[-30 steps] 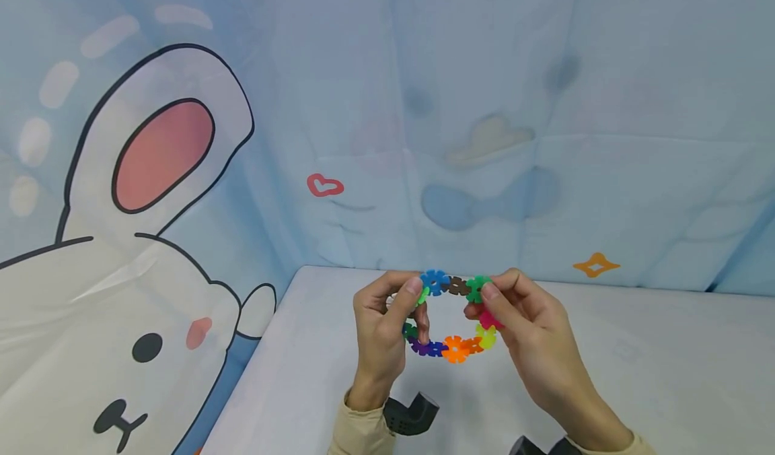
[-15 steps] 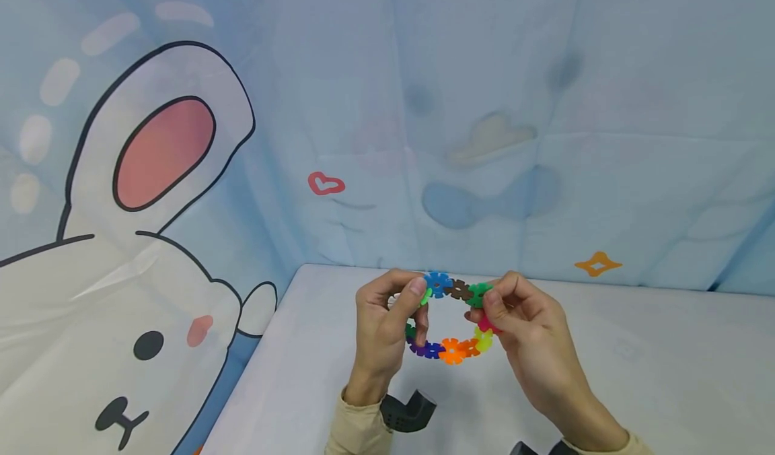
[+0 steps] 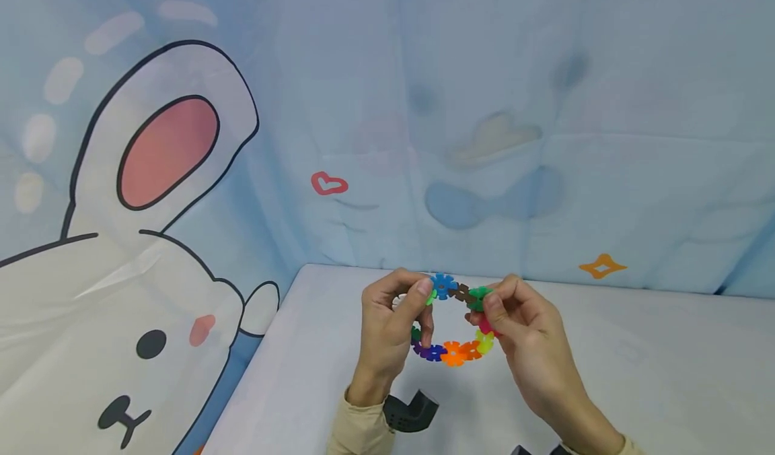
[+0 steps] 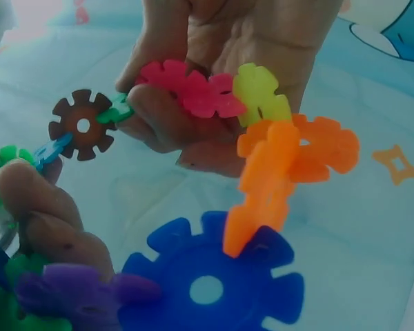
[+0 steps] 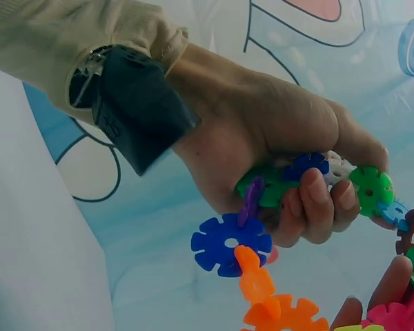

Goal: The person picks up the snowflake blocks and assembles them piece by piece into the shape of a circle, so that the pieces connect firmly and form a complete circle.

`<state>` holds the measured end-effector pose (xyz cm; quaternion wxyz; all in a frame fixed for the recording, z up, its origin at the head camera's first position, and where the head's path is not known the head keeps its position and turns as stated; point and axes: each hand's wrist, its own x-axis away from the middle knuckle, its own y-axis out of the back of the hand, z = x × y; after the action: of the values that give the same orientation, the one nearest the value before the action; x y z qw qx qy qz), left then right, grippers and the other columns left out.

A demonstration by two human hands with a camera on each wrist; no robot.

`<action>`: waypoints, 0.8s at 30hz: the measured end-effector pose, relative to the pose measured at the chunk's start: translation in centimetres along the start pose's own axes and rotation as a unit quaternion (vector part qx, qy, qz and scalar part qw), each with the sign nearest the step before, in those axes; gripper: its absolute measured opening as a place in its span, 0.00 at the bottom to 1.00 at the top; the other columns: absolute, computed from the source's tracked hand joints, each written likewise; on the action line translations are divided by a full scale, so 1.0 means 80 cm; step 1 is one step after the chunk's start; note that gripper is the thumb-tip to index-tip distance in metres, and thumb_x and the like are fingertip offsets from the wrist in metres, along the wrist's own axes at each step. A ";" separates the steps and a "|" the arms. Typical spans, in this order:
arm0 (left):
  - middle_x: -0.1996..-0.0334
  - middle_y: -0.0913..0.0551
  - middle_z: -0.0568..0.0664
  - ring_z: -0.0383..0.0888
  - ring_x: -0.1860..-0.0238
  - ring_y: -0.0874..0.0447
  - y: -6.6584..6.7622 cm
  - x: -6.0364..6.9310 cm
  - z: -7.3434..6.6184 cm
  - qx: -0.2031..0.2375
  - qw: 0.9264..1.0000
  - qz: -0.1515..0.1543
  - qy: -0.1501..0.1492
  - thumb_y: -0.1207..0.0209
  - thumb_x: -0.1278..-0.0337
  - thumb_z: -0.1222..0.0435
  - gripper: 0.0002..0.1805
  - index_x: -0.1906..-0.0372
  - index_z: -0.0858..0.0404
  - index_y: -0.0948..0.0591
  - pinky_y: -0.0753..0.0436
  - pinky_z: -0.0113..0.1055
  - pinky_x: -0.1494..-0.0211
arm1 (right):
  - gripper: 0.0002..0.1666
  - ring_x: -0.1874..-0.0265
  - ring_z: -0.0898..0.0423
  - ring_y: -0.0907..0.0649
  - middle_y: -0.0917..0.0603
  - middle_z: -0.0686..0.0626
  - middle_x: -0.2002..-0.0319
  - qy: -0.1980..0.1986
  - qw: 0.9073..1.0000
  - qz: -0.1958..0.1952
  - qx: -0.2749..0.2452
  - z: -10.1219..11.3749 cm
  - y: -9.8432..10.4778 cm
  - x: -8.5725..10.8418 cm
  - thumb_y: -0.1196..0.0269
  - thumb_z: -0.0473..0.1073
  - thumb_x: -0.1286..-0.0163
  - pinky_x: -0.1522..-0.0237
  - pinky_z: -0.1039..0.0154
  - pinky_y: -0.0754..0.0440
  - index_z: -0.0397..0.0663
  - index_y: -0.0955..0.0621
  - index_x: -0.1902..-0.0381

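Observation:
A closed ring of interlocking flower-shaped plastic discs hangs between my hands above the table. Thumb and index finger of my left hand (image 3: 384, 334) pinch a light green disc (image 5: 370, 191) beside a light blue disc (image 3: 444, 285). Other fingers curl round the ring near a white disc (image 5: 338, 167). On the far side, my right hand (image 3: 535, 337) pinches a green disc (image 3: 480, 299) joined to a brown disc (image 4: 63, 127); pink discs (image 4: 193, 93) lie along its fingers. Yellow (image 3: 484, 342), orange (image 3: 453, 353) and dark blue (image 4: 165, 293) discs form the lower arc, untouched.
Beneath the hands lies a white table (image 3: 636, 374). A blue printed curtain (image 3: 666, 105) rises behind its far edge, with a cartoon rabbit (image 3: 60, 320) at the left. A black wrist device (image 3: 412, 411) sticks out from the left sleeve.
Ring and left hand have shifted slightly right. The right thumb has slid a little lower on the green disc. Both hands keep their hold on the ring.

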<state>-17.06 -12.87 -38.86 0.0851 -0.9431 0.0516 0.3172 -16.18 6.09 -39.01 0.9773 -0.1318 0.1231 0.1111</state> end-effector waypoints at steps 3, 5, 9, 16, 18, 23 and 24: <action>0.83 0.30 0.71 0.39 0.89 0.25 -0.008 -0.001 0.001 0.001 0.999 -0.023 0.033 0.44 0.23 0.70 0.12 0.60 0.78 0.19 0.17 0.32 0.82 | 0.07 0.58 0.52 0.14 0.22 0.48 0.58 -0.015 1.000 -0.001 -0.001 -0.003 0.007 -0.005 0.46 0.39 0.15 0.47 0.66 0.12 0.41 0.25 0.56; 0.81 0.28 0.75 0.37 0.86 0.22 -0.012 -0.002 0.000 0.002 0.997 -0.045 0.057 0.44 0.22 0.67 0.14 0.57 0.78 0.17 0.14 0.31 0.78 | 0.07 0.56 0.52 0.15 0.23 0.48 0.57 -0.036 0.999 0.002 -0.005 -0.003 0.011 -0.008 0.47 0.40 0.14 0.46 0.66 0.12 0.42 0.26 0.55; 0.75 0.22 0.75 0.39 0.81 0.16 -0.016 -0.004 -0.001 -0.006 0.992 -0.087 0.086 0.50 0.17 0.59 0.21 0.51 0.74 0.16 0.10 0.34 0.71 | 0.08 0.53 0.53 0.16 0.24 0.49 0.56 -0.083 0.996 0.004 -0.013 -0.002 0.019 -0.014 0.48 0.44 0.13 0.43 0.65 0.13 0.46 0.26 0.53; 0.60 0.16 0.51 0.43 0.68 0.06 -0.008 -0.007 0.000 0.011 0.989 -0.084 0.122 0.57 0.19 0.55 0.23 0.46 0.72 0.22 0.07 0.44 0.54 | 0.11 0.52 0.55 0.20 0.26 0.51 0.52 -0.106 0.991 0.007 -0.081 -0.003 0.040 -0.024 0.49 0.50 0.13 0.40 0.64 0.15 0.49 0.28 0.51; 0.62 0.15 0.58 0.42 0.66 0.07 -0.004 -0.007 0.001 -0.003 0.989 -0.061 0.132 0.53 0.20 0.57 0.20 0.45 0.72 0.24 0.07 0.43 0.52 | 0.10 0.52 0.55 0.22 0.27 0.52 0.52 -0.099 0.988 0.006 -0.120 -0.004 0.049 -0.027 0.51 0.50 0.13 0.41 0.63 0.15 0.50 0.29 0.50; 0.59 0.16 0.72 0.51 0.68 0.07 0.002 -0.007 0.007 -0.063 0.983 0.043 0.170 0.44 0.23 0.64 0.13 0.47 0.72 0.23 0.06 0.42 0.57 | 0.10 0.49 0.58 0.20 0.27 0.51 0.48 -0.081 0.975 -0.005 -0.206 -0.007 0.072 -0.033 0.52 0.47 0.12 0.40 0.63 0.14 0.49 0.32 0.43; 0.59 0.15 0.72 0.56 0.68 0.07 0.002 -0.007 0.009 -0.070 0.980 0.059 0.178 0.43 0.22 0.65 0.12 0.49 0.72 0.23 0.06 0.43 0.59 | 0.11 0.48 0.58 0.20 0.27 0.51 0.46 -0.082 0.974 -0.009 -0.211 -0.008 0.075 -0.034 0.52 0.47 0.13 0.39 0.63 0.13 0.49 0.33 0.42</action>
<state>-17.94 -12.89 -39.11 -0.0106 -0.9834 0.0992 0.1516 -20.40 11.05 -40.26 0.9350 -0.3270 0.0153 0.1363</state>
